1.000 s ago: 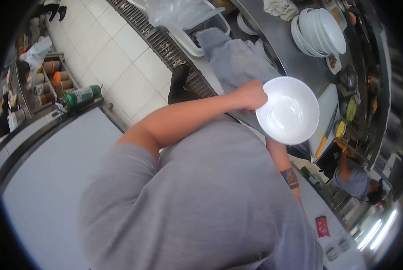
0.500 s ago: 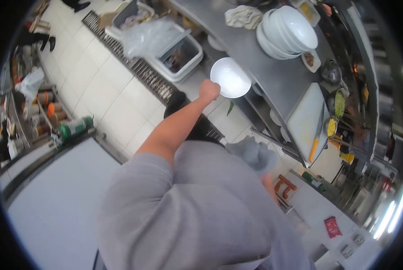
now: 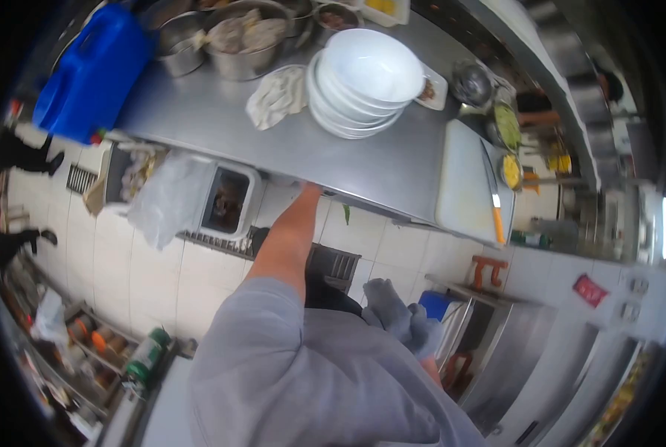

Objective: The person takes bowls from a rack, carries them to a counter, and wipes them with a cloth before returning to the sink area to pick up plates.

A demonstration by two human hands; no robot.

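Note:
My left hand (image 3: 312, 191) reaches in under the front edge of the steel counter (image 3: 273, 153). Its fingers are hidden there, and so is anything they hold. Low in front of my body, my right hand is covered by a bunched grey cloth (image 3: 392, 313) that it holds; only a bit of the wrist (image 3: 431, 369) shows. On the counter above my left hand stands a stack of white bowls (image 3: 370, 71), with a crumpled white cloth (image 3: 277, 97) to its left.
A white cutting board (image 3: 459, 179) carries a knife with an orange handle (image 3: 498, 223). At the counter's left stand a blue jerrycan (image 3: 98, 74) and a metal pot of meat (image 3: 243, 63). A white bin (image 3: 251, 205) and clear plastic bag (image 3: 170, 197) are below. A green strip (image 3: 346, 214) lies on the floor.
My left hand has moved from holding a white bowl in front of the counter to under its edge; the bowl is out of sight. The view has turned, showing more counter.

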